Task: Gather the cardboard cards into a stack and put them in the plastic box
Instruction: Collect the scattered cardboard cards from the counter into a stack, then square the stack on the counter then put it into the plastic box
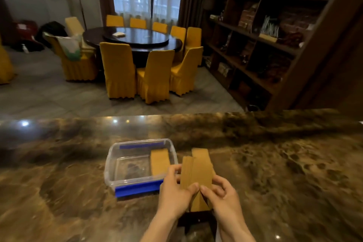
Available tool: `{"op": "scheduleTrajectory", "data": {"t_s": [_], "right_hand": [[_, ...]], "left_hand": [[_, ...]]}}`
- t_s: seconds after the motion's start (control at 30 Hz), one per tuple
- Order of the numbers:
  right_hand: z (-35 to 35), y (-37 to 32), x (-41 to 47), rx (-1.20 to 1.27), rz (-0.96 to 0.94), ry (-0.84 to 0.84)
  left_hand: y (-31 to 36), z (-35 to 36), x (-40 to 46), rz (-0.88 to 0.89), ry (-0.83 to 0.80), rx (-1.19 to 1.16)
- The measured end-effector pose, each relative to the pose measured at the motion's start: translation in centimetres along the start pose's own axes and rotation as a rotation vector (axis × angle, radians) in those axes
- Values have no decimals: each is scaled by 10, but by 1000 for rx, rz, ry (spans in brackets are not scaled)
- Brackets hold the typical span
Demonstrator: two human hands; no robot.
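Both hands hold a stack of brown cardboard cards [197, 173] upright just right of the clear plastic box [117, 180]. My left hand [174, 192] grips the stack's left side and my right hand [222, 192] its right side, thumbs meeting at the front. More cards [201, 153] lie on the counter behind the held stack, and some [198, 204] lie under it. Inside the box, a brown card stack [159, 161] lies against the right wall. The box has blue clips at its front and back edges.
The marble counter [275, 173] stretches wide to the left and right of the box. Beyond its far edge are a round dark dining table [137, 39] with yellow chairs and a dark bookshelf [275, 35] on the right.
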State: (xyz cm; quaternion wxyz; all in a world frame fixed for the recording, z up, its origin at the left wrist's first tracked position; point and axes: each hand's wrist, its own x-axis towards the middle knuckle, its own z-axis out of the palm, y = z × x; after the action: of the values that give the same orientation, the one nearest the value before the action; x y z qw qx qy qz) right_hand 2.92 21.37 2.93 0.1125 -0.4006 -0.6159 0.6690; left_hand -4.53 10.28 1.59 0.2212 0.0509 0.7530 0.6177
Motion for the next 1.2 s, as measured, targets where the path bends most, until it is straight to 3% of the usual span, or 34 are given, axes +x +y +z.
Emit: {"op": "scheduleTrajectory", "data": {"t_s": [0.2, 0.53, 0.87, 1.03, 1.2], "right_hand": [[-30, -27, 71, -179, -113, 30], [-17, -21, 133, -521, -178, 115], [-27, -21, 149, -649, -188, -35], [-33, -20, 148, -614, -176, -91], [-42, -13, 140, -541, -150, -109]], "left_hand": [[23, 58, 57, -64, 52, 118], [24, 98, 109, -148, 307, 488], [24, 106, 123, -308, 280, 694], [27, 106, 126, -406, 235, 638], [15, 102, 115, -395, 190, 229]]}}
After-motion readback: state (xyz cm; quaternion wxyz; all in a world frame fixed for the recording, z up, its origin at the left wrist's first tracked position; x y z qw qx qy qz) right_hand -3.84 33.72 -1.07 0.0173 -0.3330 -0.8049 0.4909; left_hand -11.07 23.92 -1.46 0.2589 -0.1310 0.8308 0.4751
